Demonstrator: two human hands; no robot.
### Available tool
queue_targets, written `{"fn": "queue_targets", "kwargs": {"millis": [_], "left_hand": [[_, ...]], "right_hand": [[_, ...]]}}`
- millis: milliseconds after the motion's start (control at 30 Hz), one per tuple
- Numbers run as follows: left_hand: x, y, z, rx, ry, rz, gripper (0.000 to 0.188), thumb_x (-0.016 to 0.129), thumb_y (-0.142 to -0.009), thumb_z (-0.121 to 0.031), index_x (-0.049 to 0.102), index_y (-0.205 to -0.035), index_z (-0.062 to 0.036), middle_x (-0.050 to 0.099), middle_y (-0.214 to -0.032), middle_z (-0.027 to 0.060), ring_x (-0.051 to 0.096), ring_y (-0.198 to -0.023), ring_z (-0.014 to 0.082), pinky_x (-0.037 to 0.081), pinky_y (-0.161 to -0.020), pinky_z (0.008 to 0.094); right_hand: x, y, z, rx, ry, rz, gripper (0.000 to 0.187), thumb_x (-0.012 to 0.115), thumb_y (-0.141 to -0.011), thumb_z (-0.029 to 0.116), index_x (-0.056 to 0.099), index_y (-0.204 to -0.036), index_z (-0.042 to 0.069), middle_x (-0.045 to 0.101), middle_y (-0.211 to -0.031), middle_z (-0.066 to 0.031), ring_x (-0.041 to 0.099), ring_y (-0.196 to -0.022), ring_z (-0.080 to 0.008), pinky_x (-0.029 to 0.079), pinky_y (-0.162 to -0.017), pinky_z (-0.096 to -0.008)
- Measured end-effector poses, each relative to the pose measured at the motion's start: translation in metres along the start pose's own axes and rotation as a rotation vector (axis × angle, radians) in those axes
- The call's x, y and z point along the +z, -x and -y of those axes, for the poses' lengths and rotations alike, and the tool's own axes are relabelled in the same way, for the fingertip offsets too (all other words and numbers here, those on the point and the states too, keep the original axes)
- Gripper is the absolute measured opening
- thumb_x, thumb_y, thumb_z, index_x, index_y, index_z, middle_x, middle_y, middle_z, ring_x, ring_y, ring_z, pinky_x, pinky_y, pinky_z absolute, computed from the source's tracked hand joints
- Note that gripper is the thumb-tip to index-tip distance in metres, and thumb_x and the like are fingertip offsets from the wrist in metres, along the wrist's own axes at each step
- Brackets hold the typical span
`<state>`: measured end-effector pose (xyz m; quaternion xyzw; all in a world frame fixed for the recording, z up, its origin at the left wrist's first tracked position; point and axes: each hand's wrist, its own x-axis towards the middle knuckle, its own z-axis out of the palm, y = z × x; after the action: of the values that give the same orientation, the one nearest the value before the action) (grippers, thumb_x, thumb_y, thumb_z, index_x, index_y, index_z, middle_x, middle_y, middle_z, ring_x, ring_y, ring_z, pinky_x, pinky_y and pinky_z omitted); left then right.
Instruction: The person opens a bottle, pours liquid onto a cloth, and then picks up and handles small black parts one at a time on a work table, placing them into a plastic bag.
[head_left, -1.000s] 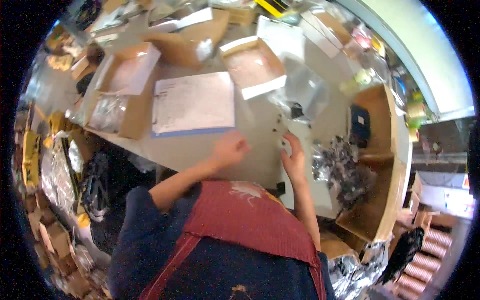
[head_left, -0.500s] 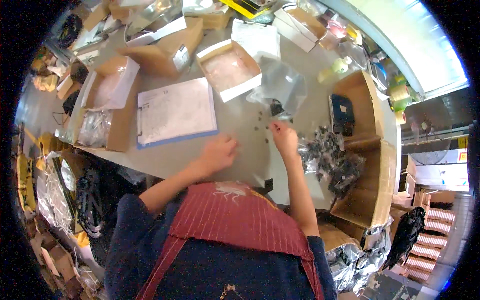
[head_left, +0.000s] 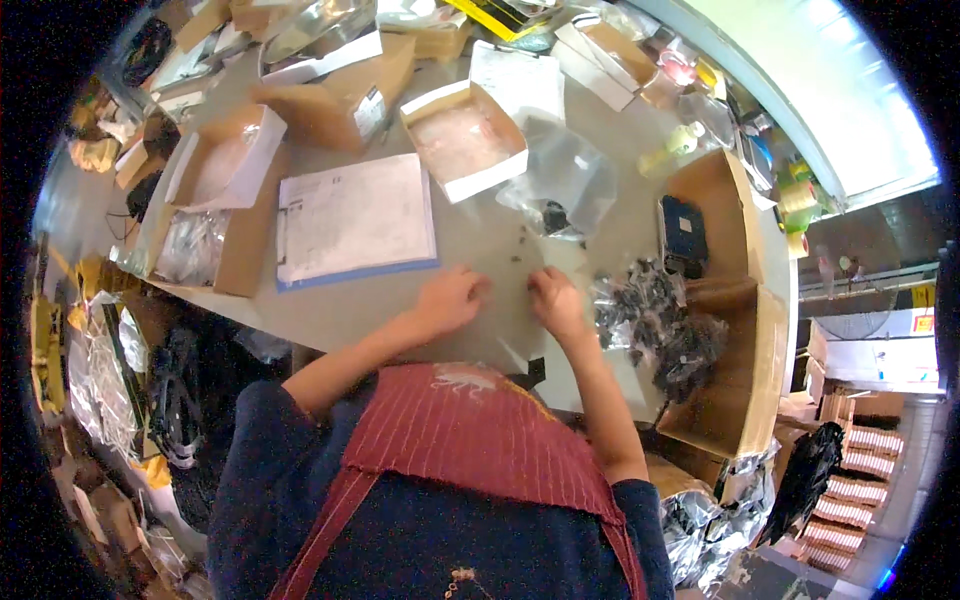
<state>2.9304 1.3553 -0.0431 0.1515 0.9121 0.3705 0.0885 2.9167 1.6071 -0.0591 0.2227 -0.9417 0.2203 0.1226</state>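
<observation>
My left hand is just right of the clipboard's lower corner, over the grey table, with its fingers bent together. My right hand faces it from the right, a short gap away, its fingertips pinched. Whatever either hand holds is too small or too hidden to name. Just beyond my right hand, tiny dark pieces lie loose on the table. Past them a clear plastic bag lies flat, with small black parts gathered at its near end. To the right, many bagged black parts are heaped.
A clipboard with paper lies at left, beside an open white box with a clear liner. A cardboard box stands open on its side at right, a dark blue case near it. More boxes crowd the far left.
My right hand has drawn back from the loose dark pieces, toward me and slightly left. My left hand has shifted slightly right, narrowing the gap. Fewer loose pieces show now.
</observation>
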Motion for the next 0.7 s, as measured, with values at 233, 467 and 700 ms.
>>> {"fn": "queue_targets", "kwargs": {"millis": [233,467,700], "left_hand": [[0.006,-0.006,-0.006,-0.023,0.299,0.038,0.029,0.068,-0.083,-0.027,0.069,-0.107,-0.0114,0.065,-0.097,0.0136,0.063,-0.091,0.0293,0.05,-0.08,0.0413],[0.007,-0.01,-0.002,-0.023,0.454,0.075,0.031,0.07,-0.08,-0.024,0.069,-0.107,-0.0086,0.066,-0.098,0.0128,0.063,-0.091,0.0256,0.05,-0.081,0.0391],[0.001,-0.008,-0.007,-0.028,0.459,0.031,0.035,0.074,-0.077,-0.025,0.069,-0.107,-0.0069,0.067,-0.099,0.0118,0.063,-0.091,0.0227,0.051,-0.082,0.0359]], "right_hand": [[-0.038,-0.021,0.055,0.176,-0.532,0.063,0.016,0.07,-0.081,0.005,0.07,-0.097,0.004,0.068,-0.092,-0.0103,0.067,-0.084,-0.0216,0.052,-0.074,-0.0323],[-0.031,-0.039,0.049,0.363,-0.49,0.025,0.026,0.068,-0.081,0.01,0.069,-0.107,0.008,0.068,-0.104,-0.0164,0.067,-0.092,-0.0312,0.053,-0.082,-0.0393],[0.031,-0.056,0.006,0.195,0.095,0.044,0.038,0.065,-0.083,0.023,0.06,-0.119,0.01,0.063,-0.11,-0.0193,0.063,-0.099,-0.034,0.051,-0.083,-0.0454]]}}
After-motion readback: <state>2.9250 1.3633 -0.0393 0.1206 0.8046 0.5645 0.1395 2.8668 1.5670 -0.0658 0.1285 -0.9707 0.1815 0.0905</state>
